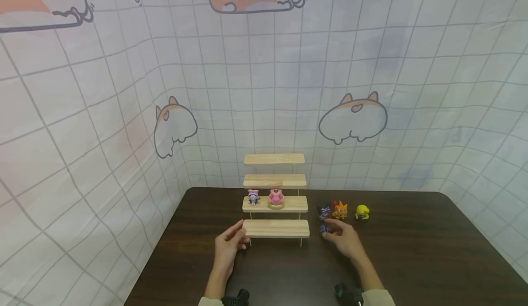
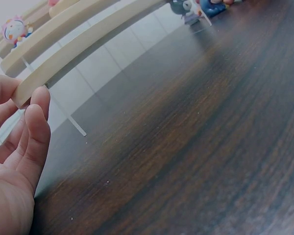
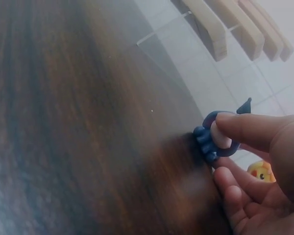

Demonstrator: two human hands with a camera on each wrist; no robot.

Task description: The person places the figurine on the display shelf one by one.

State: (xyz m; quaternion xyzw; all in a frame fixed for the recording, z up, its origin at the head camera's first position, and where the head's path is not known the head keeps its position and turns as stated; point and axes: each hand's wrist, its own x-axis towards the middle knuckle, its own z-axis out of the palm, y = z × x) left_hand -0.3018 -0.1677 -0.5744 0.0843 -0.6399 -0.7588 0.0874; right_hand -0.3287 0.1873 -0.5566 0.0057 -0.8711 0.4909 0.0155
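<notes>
A wooden display stand with several stepped shelves rises at the middle of the table. My left hand [image 1: 228, 247] pinches the left end of its lowest shelf [image 1: 277, 229] between thumb and fingers. To the right of that shelf, my right hand [image 1: 345, 238] holds a small dark blue figurine [image 3: 205, 139] between thumb and fingers, at the tabletop; the fingers partly cover it. On the second shelf from below [image 1: 294, 203] stand a white-and-purple figurine [image 1: 253, 198] with pink on top and a pink figurine [image 1: 276, 199] on a round tan base.
Just beyond the right hand stand a dark purple figurine [image 1: 324, 212], an orange one with pointed ears [image 1: 340, 210] and a yellow one [image 1: 362, 212]. Thin clear legs [image 2: 71, 117] support the shelves. Behind the dark wooden table [image 1: 412, 251] hangs a white gridded curtain [image 1: 268, 90].
</notes>
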